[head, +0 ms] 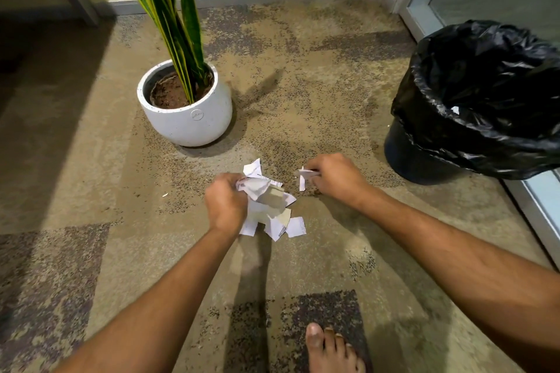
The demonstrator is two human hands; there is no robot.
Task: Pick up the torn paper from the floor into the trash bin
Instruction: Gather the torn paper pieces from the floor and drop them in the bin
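My left hand (225,204) grips a bunch of torn white paper pieces (268,206) that hang down over the carpet in the middle of the view. My right hand (335,175) pinches a small white scrap (304,176) just to the right of that bunch. A tiny white fleck (165,195) lies on the carpet to the left. The trash bin (485,100), lined with a black plastic bag, stands at the right, beyond my right hand; a white bit shows inside it.
A white pot with a tall striped plant (186,106) stands on the carpet behind the paper, left of centre. A glass door frame (533,203) runs along the right side. My bare foot (328,348) is at the bottom edge. A wall with a grey skirting closes the back.
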